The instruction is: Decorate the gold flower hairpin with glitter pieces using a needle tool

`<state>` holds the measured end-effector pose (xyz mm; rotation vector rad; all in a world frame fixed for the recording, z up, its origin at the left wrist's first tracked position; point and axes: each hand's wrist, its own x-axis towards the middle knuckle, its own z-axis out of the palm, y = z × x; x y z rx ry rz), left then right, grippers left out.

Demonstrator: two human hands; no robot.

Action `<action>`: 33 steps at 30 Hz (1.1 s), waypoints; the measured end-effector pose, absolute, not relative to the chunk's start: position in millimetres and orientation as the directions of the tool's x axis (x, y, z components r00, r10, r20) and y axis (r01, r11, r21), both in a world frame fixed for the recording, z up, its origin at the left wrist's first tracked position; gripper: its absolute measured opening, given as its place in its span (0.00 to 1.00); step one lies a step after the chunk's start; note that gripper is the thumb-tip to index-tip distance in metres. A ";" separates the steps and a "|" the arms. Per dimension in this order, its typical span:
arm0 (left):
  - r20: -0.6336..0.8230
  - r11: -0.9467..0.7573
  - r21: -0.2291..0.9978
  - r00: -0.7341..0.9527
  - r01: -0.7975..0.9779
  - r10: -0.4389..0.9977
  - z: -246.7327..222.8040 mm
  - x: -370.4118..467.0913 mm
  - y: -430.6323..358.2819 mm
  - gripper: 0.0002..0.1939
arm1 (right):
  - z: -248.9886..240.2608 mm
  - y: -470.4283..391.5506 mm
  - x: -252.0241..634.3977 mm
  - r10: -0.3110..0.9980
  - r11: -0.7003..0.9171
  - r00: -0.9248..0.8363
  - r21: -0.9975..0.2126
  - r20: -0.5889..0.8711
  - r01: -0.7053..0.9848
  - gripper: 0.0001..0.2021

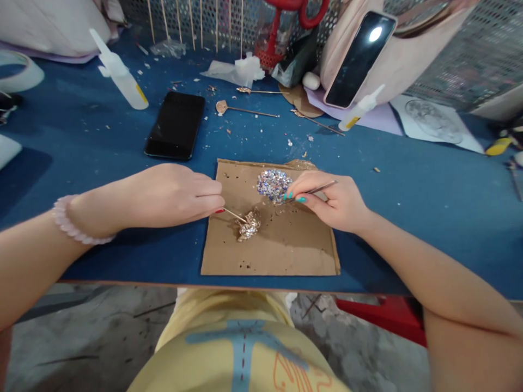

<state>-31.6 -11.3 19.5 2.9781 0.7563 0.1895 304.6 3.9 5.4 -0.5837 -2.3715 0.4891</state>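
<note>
My left hand (180,196) is closed on the thin stem of a gold hairpin (249,224). The hairpin's ornate head, partly covered in shiny stones, is over the cardboard sheet (286,250). In my right hand (327,198) is a pair of slim metal tweezers (322,187), pinched between thumb and fingers. Their tips point left, at the lower edge of a pile of small glittering rhinestones (273,184) on the cardboard. Whether a stone is between the tips is too small to tell.
Behind the cardboard lie a black phone (175,125) and more gold hairpins (253,111). Glue bottles stand left (119,73) and right (362,109). Another phone (362,60) leans on a pink bag (417,49). Loose bits are scattered over the blue table (429,179).
</note>
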 end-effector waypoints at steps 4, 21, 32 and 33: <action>0.109 -0.920 -0.018 0.915 0.392 0.388 14.8 -33.4 -10.2 0.26 | 3.4 3.3 304.0 0.508 0.841 -0.714 -0.455 0.482 0.292 0.10; 0.200 -0.911 -0.256 0.939 0.324 0.278 9.8 -34.5 -9.6 0.21 | 3.6 3.3 304.6 0.458 0.868 -0.742 -0.425 0.490 0.256 0.08; 0.216 -0.921 -0.182 0.928 0.343 0.303 6.2 -34.4 -6.0 0.18 | 4.3 2.5 301.8 0.427 0.885 -0.735 -0.412 0.527 0.219 0.08; 0.216 -0.922 -0.181 0.928 0.344 0.304 6.4 -34.2 -6.2 0.17 | 4.4 2.4 301.9 0.428 0.884 -0.734 -0.412 0.526 0.220 0.08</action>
